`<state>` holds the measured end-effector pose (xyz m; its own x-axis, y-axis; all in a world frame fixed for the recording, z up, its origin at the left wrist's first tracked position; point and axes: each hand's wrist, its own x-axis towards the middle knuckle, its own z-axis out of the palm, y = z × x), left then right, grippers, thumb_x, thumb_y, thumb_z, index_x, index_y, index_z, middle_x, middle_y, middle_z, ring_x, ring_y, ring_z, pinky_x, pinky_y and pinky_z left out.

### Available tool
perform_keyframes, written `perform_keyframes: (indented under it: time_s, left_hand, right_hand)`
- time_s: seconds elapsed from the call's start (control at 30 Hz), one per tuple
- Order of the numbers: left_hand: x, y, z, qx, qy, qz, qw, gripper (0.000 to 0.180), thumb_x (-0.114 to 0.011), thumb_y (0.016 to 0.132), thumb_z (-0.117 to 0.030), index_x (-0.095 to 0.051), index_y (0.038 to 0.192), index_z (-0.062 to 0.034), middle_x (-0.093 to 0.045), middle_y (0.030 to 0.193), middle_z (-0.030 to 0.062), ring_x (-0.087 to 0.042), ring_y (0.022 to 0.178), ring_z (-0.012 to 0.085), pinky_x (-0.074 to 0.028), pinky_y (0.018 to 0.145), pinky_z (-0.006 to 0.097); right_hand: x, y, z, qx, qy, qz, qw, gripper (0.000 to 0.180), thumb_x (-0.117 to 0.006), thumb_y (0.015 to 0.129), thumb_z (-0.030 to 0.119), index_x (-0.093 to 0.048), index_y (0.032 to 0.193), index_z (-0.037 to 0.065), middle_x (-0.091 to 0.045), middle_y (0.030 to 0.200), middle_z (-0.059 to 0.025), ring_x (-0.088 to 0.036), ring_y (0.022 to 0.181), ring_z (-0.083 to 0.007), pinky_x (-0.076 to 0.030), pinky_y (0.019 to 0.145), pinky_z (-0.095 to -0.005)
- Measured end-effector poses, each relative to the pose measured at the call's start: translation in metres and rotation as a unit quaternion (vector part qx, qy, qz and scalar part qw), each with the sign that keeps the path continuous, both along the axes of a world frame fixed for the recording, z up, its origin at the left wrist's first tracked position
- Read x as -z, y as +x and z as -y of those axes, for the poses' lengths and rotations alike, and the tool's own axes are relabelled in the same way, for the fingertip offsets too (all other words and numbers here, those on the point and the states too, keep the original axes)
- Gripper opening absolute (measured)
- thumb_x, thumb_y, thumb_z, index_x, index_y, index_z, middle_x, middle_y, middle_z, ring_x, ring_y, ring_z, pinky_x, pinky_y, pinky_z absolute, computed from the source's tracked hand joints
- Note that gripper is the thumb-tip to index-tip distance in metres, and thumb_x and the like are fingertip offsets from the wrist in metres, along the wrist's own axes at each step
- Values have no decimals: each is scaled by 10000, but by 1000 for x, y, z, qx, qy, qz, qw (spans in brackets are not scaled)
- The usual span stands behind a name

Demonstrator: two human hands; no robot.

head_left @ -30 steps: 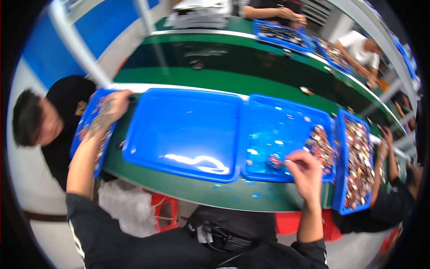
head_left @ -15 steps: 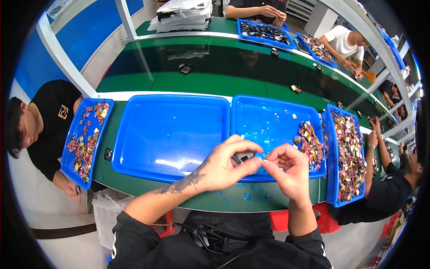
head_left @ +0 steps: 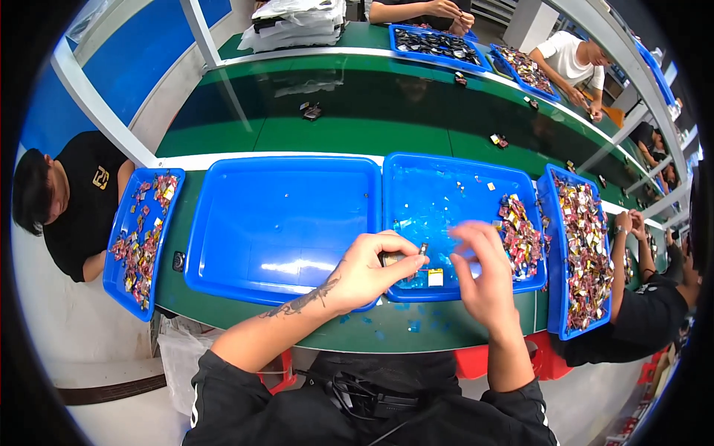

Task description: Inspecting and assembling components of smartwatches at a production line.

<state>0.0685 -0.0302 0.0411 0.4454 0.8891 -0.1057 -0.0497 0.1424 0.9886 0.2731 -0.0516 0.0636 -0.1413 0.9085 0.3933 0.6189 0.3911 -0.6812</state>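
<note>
My left hand (head_left: 375, 271) is over the near edge of the right blue tray (head_left: 416, 165), thumb and fingers pinched on a small dark electronic part (head_left: 423, 250). Another dark piece shows inside its curled fingers. A small white-and-yellow tab (head_left: 435, 277) is just beside the fingertips; whether it is attached to the part cannot be made out. To the right, my right hand (head_left: 487, 282) hovers apart from it, fingers spread and somewhat blurred, holding nothing visible. A heap of small pink, yellow and dark parts (head_left: 519, 236) fills that tray's right side, with bluish film scraps on its floor.
Left of it stands another blue tray (head_left: 204, 223). Filled trays flank both: a narrow left tray (head_left: 173, 223) and a right tray (head_left: 554, 297). A green conveyor belt (head_left: 223, 119) with scattered parts runs beyond a white rail. Co-workers sit at left, right and across.
My right hand has left my left fingertips, moving right and opening. The white-and-yellow tab has come into view. Parts on the belt have shifted slightly right. The left co-worker's hand has drawn back.
</note>
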Motion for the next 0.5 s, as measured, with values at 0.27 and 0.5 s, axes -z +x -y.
perform_keyframes:
  time_s: [0.27,0.5]
  left_hand:
    - [7,0,1,106,-92,75,987,183,-647,929,-204,-687,1019,-50,-609,804,-14,-528,686,41,-400,510,208]
    - [19,2,0,-105,-41,215,970,333,-565,910,17,-552,1242,7,-620,1088,91,-585,1013,104,-506,807,253]
  right_hand:
    - [14,-4,-2,-160,-228,-314,908,193,-622,850,-26,-652,1040,-19,-595,1121,-134,-579,1004,-174,-494,823,-268]
    - [17,5,-2,-41,-150,-395,906,98,-600,867,-46,-574,944,9,-622,997,-96,-592,932,-137,-485,839,-267]
